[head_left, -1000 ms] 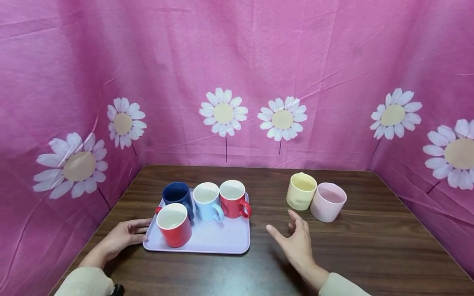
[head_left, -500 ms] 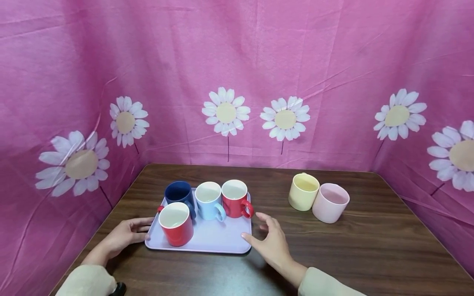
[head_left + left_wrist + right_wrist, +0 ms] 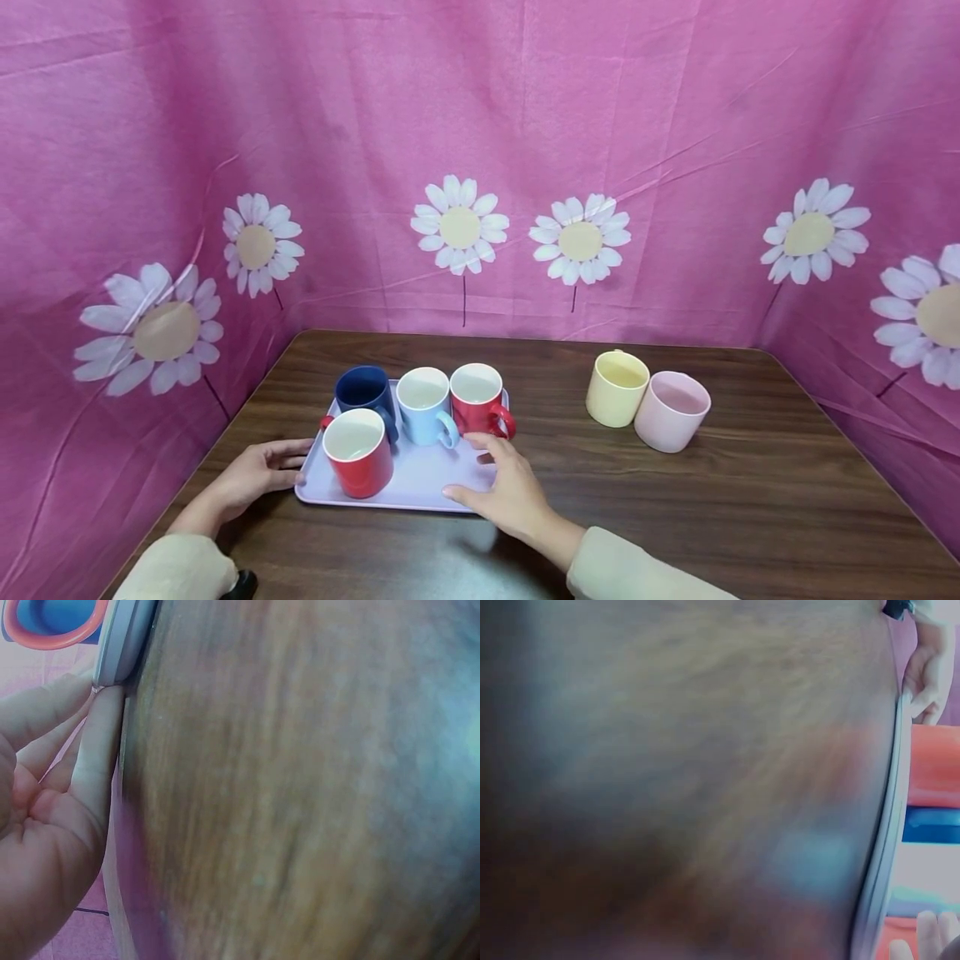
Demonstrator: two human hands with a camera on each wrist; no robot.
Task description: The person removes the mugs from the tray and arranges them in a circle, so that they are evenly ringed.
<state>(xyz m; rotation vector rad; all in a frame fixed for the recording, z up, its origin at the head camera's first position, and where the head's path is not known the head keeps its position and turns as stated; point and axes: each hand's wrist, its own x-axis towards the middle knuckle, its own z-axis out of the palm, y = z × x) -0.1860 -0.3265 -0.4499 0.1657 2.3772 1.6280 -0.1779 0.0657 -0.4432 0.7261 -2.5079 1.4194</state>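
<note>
My left hand (image 3: 251,479) touches the left edge of a lilac tray (image 3: 427,479) with nearly straight fingers. The left wrist view shows its fingertips right at the tray rim (image 3: 124,645). Over the tray's right part is my right hand (image 3: 513,492), thumb and fingers spread apart, nothing between them. Its fingertips overlap the handle area of the back red mug (image 3: 472,412). Also upright on the tray are a light blue mug (image 3: 422,425), a navy mug (image 3: 363,387) and a front red mug (image 3: 362,473). The right wrist view catches only fingertips (image 3: 930,941) of that hand.
A yellow mug (image 3: 615,400) and a pink mug (image 3: 667,421) stand side by side on the brown wooden table (image 3: 750,483), right of the tray. Pink cloth (image 3: 510,100) with daisies hangs behind and along both sides.
My right hand has moved left, from in front of the yellow and pink mugs to over the tray's right part. The left hand stays at the tray edge.
</note>
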